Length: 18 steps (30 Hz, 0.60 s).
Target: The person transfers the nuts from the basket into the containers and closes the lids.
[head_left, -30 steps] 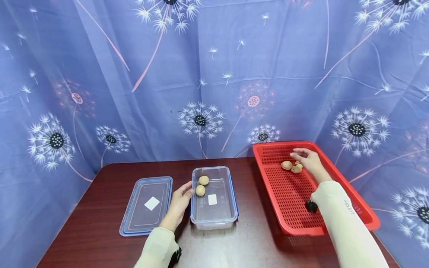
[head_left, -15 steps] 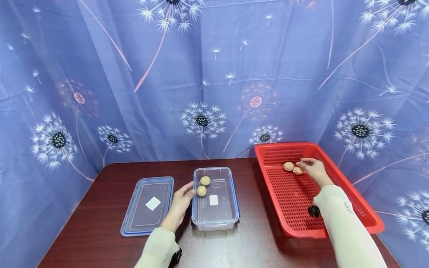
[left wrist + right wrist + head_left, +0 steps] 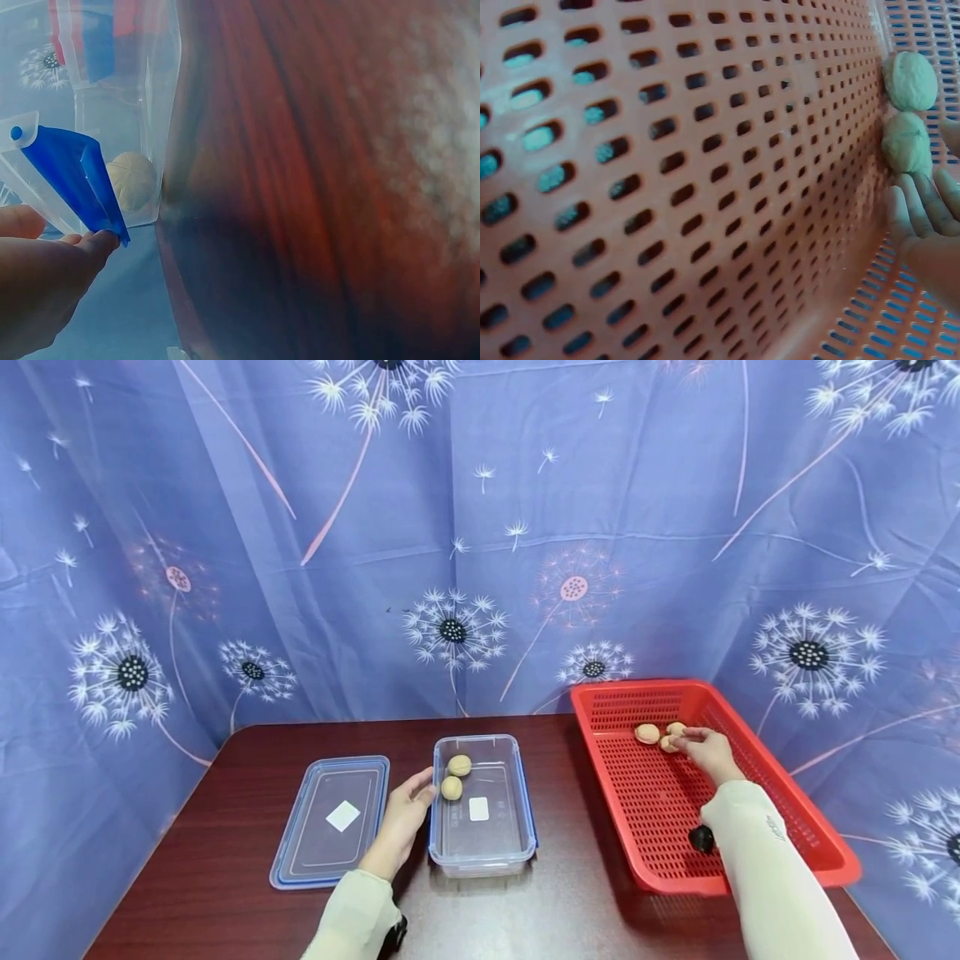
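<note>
Two walnuts lie at the far left inside a clear plastic box. Beside the box's left wall is my left hand, its fingertips touching the blue side latch. On the right, my right hand reaches into a red slotted basket, over several walnuts near its far end. One walnut lies just left of the others. In the right wrist view, extended fingers touch the edge of a walnut, and another walnut sits beyond it. The hand partly hides the walnuts under it.
A clear lid with a blue seal lies flat left of the box. All stand on a dark red-brown table. A blue curtain with dandelion prints hangs close behind the table and basket.
My right hand has come lower and nearer, down to the walnuts in the basket. The view has shifted slightly. My left hand stays at the box.
</note>
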Tool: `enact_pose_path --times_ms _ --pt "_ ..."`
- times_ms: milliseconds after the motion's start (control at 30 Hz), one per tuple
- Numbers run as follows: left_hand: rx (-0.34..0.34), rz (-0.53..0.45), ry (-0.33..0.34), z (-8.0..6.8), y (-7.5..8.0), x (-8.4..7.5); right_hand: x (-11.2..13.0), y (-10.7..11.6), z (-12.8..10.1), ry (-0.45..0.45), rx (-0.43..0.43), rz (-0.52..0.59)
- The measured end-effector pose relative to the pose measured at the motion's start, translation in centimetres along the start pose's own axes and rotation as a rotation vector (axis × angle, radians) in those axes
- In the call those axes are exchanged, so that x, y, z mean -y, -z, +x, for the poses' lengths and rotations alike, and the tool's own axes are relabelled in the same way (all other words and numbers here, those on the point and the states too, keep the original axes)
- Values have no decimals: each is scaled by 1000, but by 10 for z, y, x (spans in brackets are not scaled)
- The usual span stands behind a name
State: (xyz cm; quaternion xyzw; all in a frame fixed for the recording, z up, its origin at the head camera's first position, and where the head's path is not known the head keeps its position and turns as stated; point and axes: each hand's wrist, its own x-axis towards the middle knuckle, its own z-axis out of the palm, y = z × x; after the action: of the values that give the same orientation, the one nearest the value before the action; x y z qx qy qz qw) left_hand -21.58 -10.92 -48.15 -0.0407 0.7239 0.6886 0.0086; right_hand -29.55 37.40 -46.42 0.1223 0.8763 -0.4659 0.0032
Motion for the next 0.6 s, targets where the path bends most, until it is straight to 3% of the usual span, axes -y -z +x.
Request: enact_pose_path --times_ms 300,600 --pt "2 -5 -8 -1 0 0 -7 -7 -1 -67 37 7" --pt "3 -5 -17 0 1 2 -8 -12 2 -59 32 -28"
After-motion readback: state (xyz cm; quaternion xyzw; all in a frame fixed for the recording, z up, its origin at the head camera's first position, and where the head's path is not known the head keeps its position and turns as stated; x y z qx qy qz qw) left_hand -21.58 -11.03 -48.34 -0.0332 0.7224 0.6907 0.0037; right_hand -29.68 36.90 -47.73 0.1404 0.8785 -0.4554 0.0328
